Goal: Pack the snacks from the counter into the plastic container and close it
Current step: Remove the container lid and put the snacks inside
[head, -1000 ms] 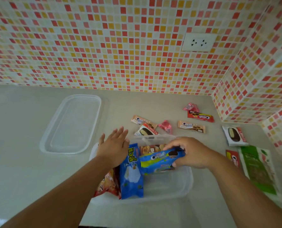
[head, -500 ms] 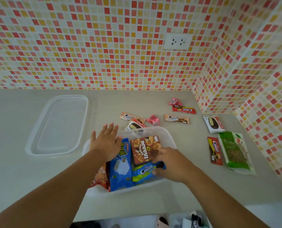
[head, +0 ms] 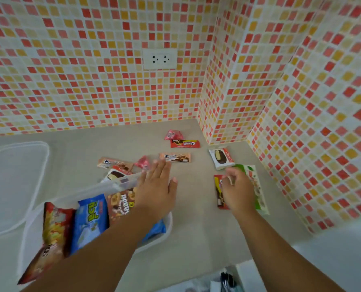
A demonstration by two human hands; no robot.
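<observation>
**Both hands out over the table, container half packed**

Nearest me, the clear plastic container (head: 167, 226) sits low left on the table (head: 192, 239); its front edge is hidden by my left arm and its walls are hard to trace. Inside, standing on edge: a red-and-yellow crinkly snack bag (head: 53, 232), writing too blurred to read; a blue bag (head: 91, 220) w/ green lettering I can't make out; a brown box (head: 120, 204) w/ ring-shaped biscuits, lettering seen upside down. A blue pack (head: 157, 229) pokes out under my forearm, mostly covered.

My left hand (head: 157, 186) is flat and spread over the container's far right corner, fingers straight, holding nothing. My right hand (head: 237, 191) is curled over a dark red pack (head: 218, 193) and a green-and-white pouch (head: 257, 186); fingers bent, tips near the pouch's top, but can't tell if they've got a grip.

Further out: white wrapper w/ a choc-coated bar pictured (head: 221, 158), red script unreadable. Similar wrapper (head: 116, 174) behind the container rim. Two tan "Cream-O"-type cookie packs (head: 175, 157) (head: 112, 163), a red one (head: 185, 143), two small pink foil sachets (head: 142, 163) (head: 173, 134).

Far left the clear lid (head: 17, 180) lies flat, cut off by the frame. Behind, mosaic tile wall (head: 80, 81) w/ white socket (head: 159, 59).
</observation>
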